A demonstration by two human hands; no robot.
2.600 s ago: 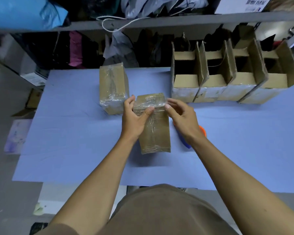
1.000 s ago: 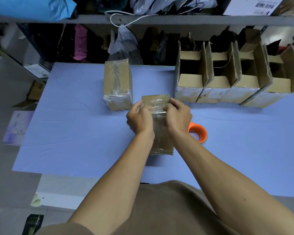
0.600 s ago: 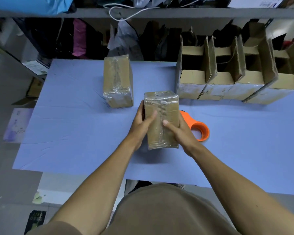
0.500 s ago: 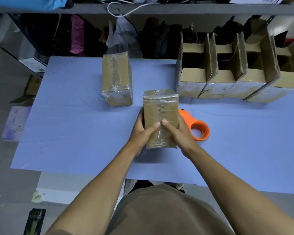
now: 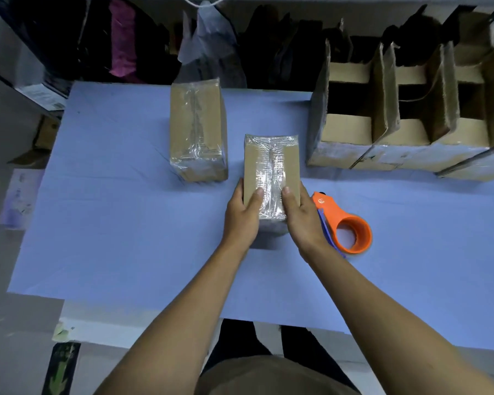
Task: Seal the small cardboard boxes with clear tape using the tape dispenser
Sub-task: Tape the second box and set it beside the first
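Observation:
A small cardboard box (image 5: 271,163) with clear tape along its top seam lies in the middle of the blue table (image 5: 111,238). My left hand (image 5: 241,215) grips its near left side and my right hand (image 5: 303,215) grips its near right side, both thumbs on the taped top. An orange tape dispenser (image 5: 345,223) lies on the table just right of my right hand. A second taped box (image 5: 197,129) sits to the left and further back.
A row of open cardboard boxes (image 5: 405,132) with raised flaps stands at the back right. Dark bags and clothes fill the shelf space behind the table. The table's near edge runs just in front of my body.
I stopped pressing the tape at the box's far end and turned the box over so its taped face is up. Both hands slid back to its near end.

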